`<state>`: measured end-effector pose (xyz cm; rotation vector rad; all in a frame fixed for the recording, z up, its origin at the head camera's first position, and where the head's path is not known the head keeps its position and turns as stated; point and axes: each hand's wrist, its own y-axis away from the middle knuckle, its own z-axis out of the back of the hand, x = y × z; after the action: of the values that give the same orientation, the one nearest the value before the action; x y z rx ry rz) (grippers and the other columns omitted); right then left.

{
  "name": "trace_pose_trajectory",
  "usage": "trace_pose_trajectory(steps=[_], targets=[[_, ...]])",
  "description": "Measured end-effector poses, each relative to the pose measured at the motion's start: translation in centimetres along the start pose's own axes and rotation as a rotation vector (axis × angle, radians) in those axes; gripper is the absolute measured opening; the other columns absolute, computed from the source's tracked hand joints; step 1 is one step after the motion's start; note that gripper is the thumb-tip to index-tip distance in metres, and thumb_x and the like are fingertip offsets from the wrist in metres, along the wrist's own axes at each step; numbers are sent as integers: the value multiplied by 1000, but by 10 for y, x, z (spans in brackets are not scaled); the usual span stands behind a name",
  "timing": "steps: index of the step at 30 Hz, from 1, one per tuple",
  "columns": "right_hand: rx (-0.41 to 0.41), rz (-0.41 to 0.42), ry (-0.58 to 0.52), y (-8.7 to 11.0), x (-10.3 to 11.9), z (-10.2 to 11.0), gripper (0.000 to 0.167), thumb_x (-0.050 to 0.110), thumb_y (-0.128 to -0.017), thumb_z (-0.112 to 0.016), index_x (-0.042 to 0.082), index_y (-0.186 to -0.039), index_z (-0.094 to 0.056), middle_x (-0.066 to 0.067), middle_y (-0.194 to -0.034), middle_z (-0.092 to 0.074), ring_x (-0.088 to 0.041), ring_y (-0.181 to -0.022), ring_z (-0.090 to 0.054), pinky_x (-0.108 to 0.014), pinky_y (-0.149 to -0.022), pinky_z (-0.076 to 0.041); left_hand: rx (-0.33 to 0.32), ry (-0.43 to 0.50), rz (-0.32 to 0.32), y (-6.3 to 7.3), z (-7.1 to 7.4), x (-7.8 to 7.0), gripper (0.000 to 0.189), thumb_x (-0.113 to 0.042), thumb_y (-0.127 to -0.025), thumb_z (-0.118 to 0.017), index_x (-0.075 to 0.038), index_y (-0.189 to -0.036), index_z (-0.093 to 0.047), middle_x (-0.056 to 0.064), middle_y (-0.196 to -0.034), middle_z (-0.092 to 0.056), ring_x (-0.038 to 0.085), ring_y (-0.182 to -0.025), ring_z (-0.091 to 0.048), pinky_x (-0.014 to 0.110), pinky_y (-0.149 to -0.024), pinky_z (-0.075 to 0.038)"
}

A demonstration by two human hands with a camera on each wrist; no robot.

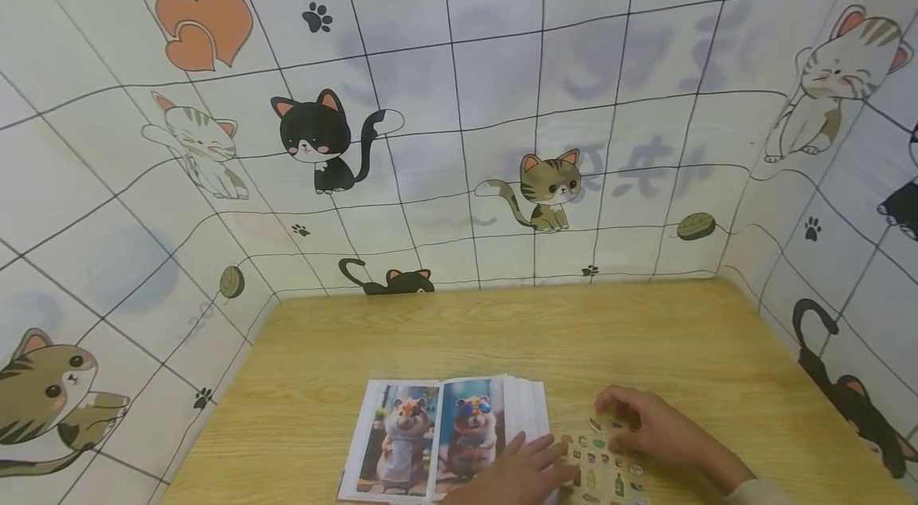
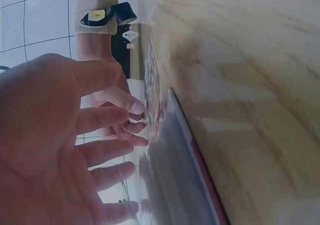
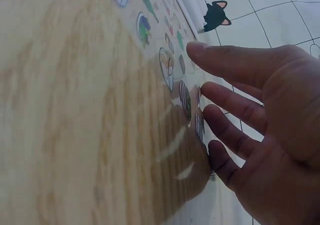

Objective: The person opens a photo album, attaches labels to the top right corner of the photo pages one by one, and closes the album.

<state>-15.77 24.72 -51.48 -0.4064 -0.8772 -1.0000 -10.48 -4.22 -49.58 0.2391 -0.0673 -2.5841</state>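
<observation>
A photo album point(image 1: 527, 403) lies spread on the table, showing a picture of a costumed hamster point(image 1: 403, 441) on the left page and another hamster in blue glasses point(image 1: 469, 429) on the right. My left hand point(image 1: 515, 477) is over the right page, its fingers spread and fairly straight, reaching to the edge of a clear sticker sheet point(image 1: 598, 461). This sheet of small food and bottle stickers lies to the right of the album. At its upper right, my right hand point(image 1: 656, 429) has loosely bent fingers; the right wrist view shows its fingertips point(image 3: 209, 87) at the sheet, thumb apart.
A wood-grain table point(image 1: 502, 330) bears the album and the sheet. Cat-printed sheeting point(image 1: 430, 107) encloses it at the back and both sides. In the left wrist view a dark band point(image 2: 107, 16) goes round the right wrist, over a light sleeve.
</observation>
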Motion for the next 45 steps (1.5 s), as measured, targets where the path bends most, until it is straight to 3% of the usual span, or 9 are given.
trace_pose_trajectory(steps=[5,12,19,28,35,45], targets=[[4,-13,17,-1,2,0,42,30,-77,-83,19,-112,-63,5,-114,-64,-16,-104,-58,-24,-87,-48,53,-10,40,-4,-1,-4,58,-59,-98,-46,-29,-148,-46,-4,-157,-38,18,-143,-38,48,-108,-41],[-20,-9,28,1,1,1,41,34,-79,-81,21,-113,-64,8,-112,-66,-15,-103,-62,-24,-86,-50,91,3,17,-6,-6,-5,60,-59,-98,-46,-32,-150,-41,-4,-158,-36,17,-144,-34,53,-108,-40],[-46,-13,45,3,-3,0,41,36,-79,-80,23,-114,-66,10,-113,-68,-10,-104,-62,-24,-88,-50,202,-56,19,-8,-7,-5,61,-61,-97,-45,-36,-153,-36,-8,-159,-33,12,-146,-31,49,-112,-36],[-45,25,61,6,-3,-1,45,30,-80,-80,14,-121,-69,-4,-123,-69,-14,-107,-66,-34,-89,-55,177,-114,-2,-7,-9,-4,60,-61,-98,-44,-35,-151,-39,-5,-158,-36,13,-145,-33,48,-110,-38],[-44,30,65,7,-3,-1,45,30,-80,-80,15,-122,-70,2,-117,-72,-6,-100,-64,-24,-84,-52,167,-133,-1,-8,-11,-4,59,-60,-98,-44,-35,-151,-40,-6,-158,-37,13,-145,-34,47,-110,-39],[-53,69,55,7,-7,-3,44,29,-83,-78,13,-122,-70,2,-117,-72,-4,-102,-62,-22,-84,-51,169,-142,-5,-6,-7,-5,60,-61,-98,-43,-35,-151,-39,-6,-158,-37,13,-145,-34,47,-110,-39]])
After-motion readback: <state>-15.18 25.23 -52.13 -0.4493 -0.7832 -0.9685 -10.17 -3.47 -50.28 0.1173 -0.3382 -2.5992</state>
